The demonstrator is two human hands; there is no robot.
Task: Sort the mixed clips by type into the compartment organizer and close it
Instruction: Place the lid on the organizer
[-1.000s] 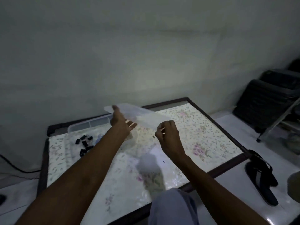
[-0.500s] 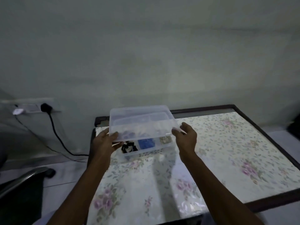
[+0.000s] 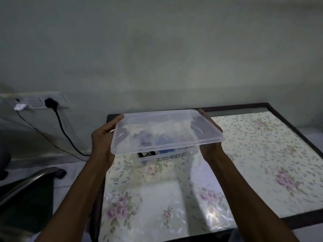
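Observation:
A clear plastic lid (image 3: 166,131) hovers just above the clear compartment organizer (image 3: 167,155), which stands at the table's far left corner. My left hand (image 3: 103,140) holds the lid's left edge and my right hand (image 3: 209,147) holds its right edge, partly seen through the plastic. The lid's near edge is raised, so a gap shows black clips (image 3: 146,154) and blue clips (image 3: 167,151) in the front compartments. The other compartments are blurred behind the lid.
The table (image 3: 262,163) has a floral cover and a dark frame. On the wall at left are a socket with a black plug (image 3: 50,103) and a trailing cable. A chair armrest (image 3: 26,182) stands at the lower left.
The view has swung left to the organizer. Both hands have carried the lid over it and brought it lower, covering more of the compartments than half a second ago.

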